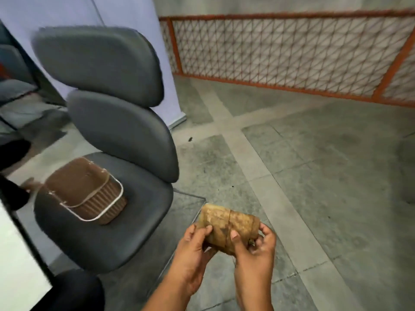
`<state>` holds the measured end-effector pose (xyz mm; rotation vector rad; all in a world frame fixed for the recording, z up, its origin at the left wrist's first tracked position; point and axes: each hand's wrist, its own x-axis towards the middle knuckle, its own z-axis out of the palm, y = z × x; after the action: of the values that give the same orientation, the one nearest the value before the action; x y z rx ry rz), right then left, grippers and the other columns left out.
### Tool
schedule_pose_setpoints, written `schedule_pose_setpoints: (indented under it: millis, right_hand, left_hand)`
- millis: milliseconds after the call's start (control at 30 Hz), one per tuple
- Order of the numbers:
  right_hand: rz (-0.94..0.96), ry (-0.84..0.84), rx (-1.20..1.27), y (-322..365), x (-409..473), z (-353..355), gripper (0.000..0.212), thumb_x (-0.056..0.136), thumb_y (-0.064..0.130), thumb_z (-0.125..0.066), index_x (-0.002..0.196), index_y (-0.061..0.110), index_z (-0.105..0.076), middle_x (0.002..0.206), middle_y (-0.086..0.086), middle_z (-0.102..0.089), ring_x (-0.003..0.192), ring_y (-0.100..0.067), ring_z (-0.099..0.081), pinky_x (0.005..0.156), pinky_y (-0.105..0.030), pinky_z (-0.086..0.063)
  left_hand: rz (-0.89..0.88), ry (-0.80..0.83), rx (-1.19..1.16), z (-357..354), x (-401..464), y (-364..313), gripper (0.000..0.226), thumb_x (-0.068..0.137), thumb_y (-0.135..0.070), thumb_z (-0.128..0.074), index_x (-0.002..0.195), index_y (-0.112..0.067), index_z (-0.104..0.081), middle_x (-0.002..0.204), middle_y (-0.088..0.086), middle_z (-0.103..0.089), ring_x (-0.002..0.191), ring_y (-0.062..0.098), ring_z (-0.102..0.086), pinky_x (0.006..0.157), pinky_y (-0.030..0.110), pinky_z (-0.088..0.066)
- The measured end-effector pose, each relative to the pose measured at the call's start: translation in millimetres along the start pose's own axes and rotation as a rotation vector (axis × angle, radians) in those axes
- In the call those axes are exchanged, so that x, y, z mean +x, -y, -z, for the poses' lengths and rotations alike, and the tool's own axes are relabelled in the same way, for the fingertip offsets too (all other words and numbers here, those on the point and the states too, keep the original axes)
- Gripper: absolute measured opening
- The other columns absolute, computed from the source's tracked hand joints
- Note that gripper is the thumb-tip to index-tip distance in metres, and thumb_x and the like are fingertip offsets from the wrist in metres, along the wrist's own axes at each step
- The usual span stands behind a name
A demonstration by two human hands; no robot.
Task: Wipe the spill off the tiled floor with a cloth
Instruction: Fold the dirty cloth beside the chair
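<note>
Above the grey tiled floor, near the bottom edge of the view, a folded, stained yellow-brown cloth is held in the air between both hands. The left hand grips its left end, fingers curled over the top; the right hand grips the right end, thumb pressed on the upper face. Just left, a brown ribbed basket with a pale rim is seen on the seat of a dark grey padded chair. An orange-framed mesh railing runs along the floor's far edge.
</note>
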<state>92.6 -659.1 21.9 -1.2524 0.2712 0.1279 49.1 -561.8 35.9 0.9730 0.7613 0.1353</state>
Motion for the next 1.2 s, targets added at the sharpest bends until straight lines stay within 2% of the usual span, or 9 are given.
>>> schedule_pose_setpoints:
  millis: [67, 167, 367, 533, 600, 667, 800, 1000, 1200]
  right_hand:
    - [0.008, 0.122, -0.015, 43.2, -10.1, -25.9, 0.051, 0.079, -0.008, -0.070, 0.104, 0.031, -0.049, 0.101, -0.007, -0.068, 0.084, -0.014, -0.069, 0.080, -0.041, -0.056]
    - [0.046, 0.307, -0.088, 94.2, -30.6, -81.4, 0.053, 0.080, -0.005, -0.070, 0.104, 0.037, -0.048, 0.106, -0.011, -0.066, 0.088, -0.019, -0.068, 0.080, -0.040, -0.056]
    - [-0.008, 0.607, -0.171, 120.1, -71.5, -204.7, 0.072, 0.078, -0.010, -0.071, 0.130, 0.028, -0.038, 0.106, -0.005, -0.067, 0.096, -0.019, -0.067, 0.088, -0.041, -0.054]
    - [-0.219, 0.712, -0.276, 105.8, -97.1, -292.4, 0.031, 0.082, 0.005, -0.073, 0.107, 0.015, -0.056, 0.107, -0.008, -0.069, 0.098, -0.023, -0.068, 0.076, -0.041, -0.059]
    - [-0.320, 0.717, -0.323, 94.4, -106.7, -327.8, 0.025, 0.087, 0.016, -0.069, 0.107, 0.009, -0.055, 0.104, -0.009, -0.069, 0.098, -0.026, -0.068, 0.078, -0.043, -0.059]
    - [-0.392, 0.693, -0.344, 76.9, -111.5, -362.8, 0.025, 0.090, 0.019, -0.067, 0.104, 0.004, -0.053, 0.102, -0.015, -0.070, 0.099, -0.032, -0.067, 0.078, -0.046, -0.058]
    - [-0.486, 0.631, -0.303, 36.3, -109.7, -411.1, 0.019, 0.090, 0.010, -0.065, 0.101, 0.004, -0.050, 0.109, -0.022, -0.066, 0.098, -0.034, -0.067, 0.064, -0.039, -0.059]
    - [-0.583, 0.530, -0.337, -33.1, -90.0, -456.9, 0.026, 0.092, 0.001, -0.060, 0.113, 0.013, -0.053, 0.110, -0.015, -0.062, 0.094, -0.028, -0.065, 0.059, -0.037, -0.057]
    - [-0.643, 0.497, -0.486, -108.5, -63.0, -482.7, 0.024, 0.092, 0.003, -0.060, 0.111, 0.018, -0.061, 0.107, -0.009, -0.062, 0.091, -0.025, -0.064, 0.059, -0.034, -0.057]
  left_hand:
    - [-0.046, -0.040, 0.132, 4.9, -20.4, -44.6, 0.007, 0.089, -0.018, -0.062, 0.092, -0.013, -0.059, 0.100, 0.012, -0.071, 0.093, 0.021, -0.065, 0.083, 0.036, -0.049]
    - [-0.125, -0.118, 0.218, 27.7, -47.2, -113.9, 0.012, 0.091, -0.026, -0.064, 0.092, -0.014, -0.064, 0.092, 0.001, -0.073, 0.082, 0.008, -0.066, 0.068, 0.024, -0.047]
    - [-0.261, -0.248, 0.211, 114.0, -60.9, -225.4, 0.020, 0.089, -0.020, -0.068, 0.108, -0.011, -0.068, 0.102, 0.007, -0.073, 0.091, 0.013, -0.067, 0.067, 0.021, -0.051]
    - [-0.312, -0.379, 0.145, 190.7, -52.4, -297.5, 0.040, 0.080, -0.018, -0.078, 0.113, -0.014, -0.055, 0.102, 0.004, -0.071, 0.092, 0.014, -0.067, 0.065, 0.020, -0.052]
    - [-0.321, -0.407, 0.156, 223.4, -44.0, -322.1, 0.038, 0.081, -0.021, -0.077, 0.112, -0.015, -0.055, 0.103, 0.003, -0.070, 0.091, 0.012, -0.066, 0.058, 0.015, -0.051]
    - [-0.324, -0.426, 0.201, 255.3, -27.9, -340.6, 0.037, 0.080, -0.025, -0.078, 0.109, -0.016, -0.058, 0.103, 0.001, -0.070, 0.093, 0.013, -0.067, 0.066, 0.019, -0.053]
    - [-0.282, -0.464, 0.192, 298.1, 17.1, -352.0, 0.035, 0.078, -0.022, -0.080, 0.106, -0.016, -0.061, 0.103, 0.002, -0.070, 0.094, 0.015, -0.067, 0.075, 0.026, -0.056]
    - [-0.142, -0.610, 0.141, 339.7, 86.1, -331.9, 0.033, 0.079, -0.025, -0.079, 0.106, -0.018, -0.061, 0.101, 0.003, -0.068, 0.095, 0.019, -0.066, 0.092, 0.043, -0.054]
    - [-0.063, -0.771, 0.669, 368.9, 118.4, -296.8, 0.036, 0.092, -0.023, -0.065, 0.125, -0.015, -0.057, 0.117, 0.003, -0.064, 0.108, 0.021, -0.062, 0.095, 0.034, -0.048]
